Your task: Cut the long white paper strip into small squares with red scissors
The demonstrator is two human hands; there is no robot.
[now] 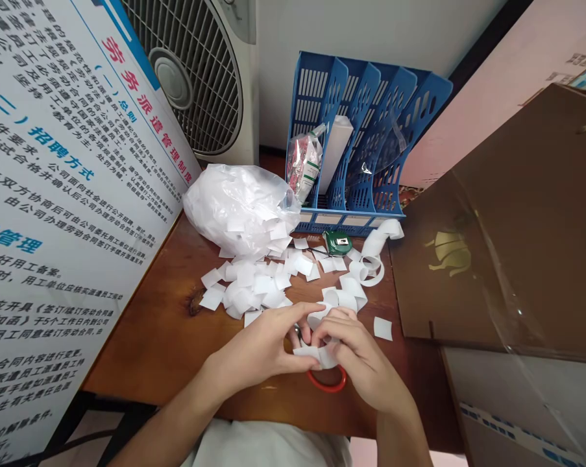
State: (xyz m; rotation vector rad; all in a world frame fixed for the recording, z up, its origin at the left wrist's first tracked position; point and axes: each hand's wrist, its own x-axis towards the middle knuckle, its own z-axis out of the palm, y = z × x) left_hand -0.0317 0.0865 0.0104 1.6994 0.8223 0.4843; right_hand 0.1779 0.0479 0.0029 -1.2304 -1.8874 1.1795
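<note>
My left hand [268,340] pinches a short white paper strip [328,357] between thumb and fingers. Close beside it, my right hand [361,357] has its bent fingers on the same strip. A red scissors handle [328,388] shows below my hands; whether a finger touches it is hidden. Something small and metallic glints between my left fingers, too covered to make out. From behind my hands a curling white paper strip [354,285] runs back across the table. A pile of small cut white paper pieces [254,285] lies ahead of my left hand.
A clear plastic bag of white pieces [239,204] sits behind the pile. Beyond are a green tape measure [338,242] and a blue file rack [354,214]. A printed board [78,194] stands left, a fan [195,78] behind it, a brown box [516,259] right.
</note>
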